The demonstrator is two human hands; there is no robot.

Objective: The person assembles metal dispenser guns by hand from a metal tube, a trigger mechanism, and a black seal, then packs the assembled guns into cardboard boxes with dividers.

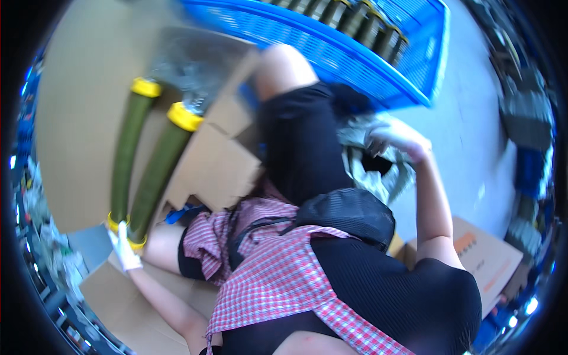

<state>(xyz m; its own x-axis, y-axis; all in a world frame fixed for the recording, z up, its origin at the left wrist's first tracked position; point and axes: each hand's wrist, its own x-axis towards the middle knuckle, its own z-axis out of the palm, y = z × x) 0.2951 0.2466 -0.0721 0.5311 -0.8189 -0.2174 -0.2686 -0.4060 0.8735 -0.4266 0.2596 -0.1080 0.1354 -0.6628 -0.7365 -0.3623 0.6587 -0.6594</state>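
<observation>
Two long dark-green tubes point(160, 171) with yellow end rings lie side by side at the left. My left hand point(125, 248), in a white glove, is at the near end of the left tube point(124, 160), its fingers closed on the yellow ring. Clear crumpled plastic point(192, 71) lies around the tubes' far ends. On the right, my gloved right hand point(395, 137) is over the mouth of a pale plastic sack point(381, 186). Its fingers bend downward but are smeared by motion, so a grip cannot be made out.
A blue plastic crate point(331, 44) at the top holds several dark tubes point(355, 21) in a row. Cardboard point(213, 168) lies beside my leg. A printed carton point(485, 260) stands at the lower right, and a black bag point(349, 216) rests against my waist.
</observation>
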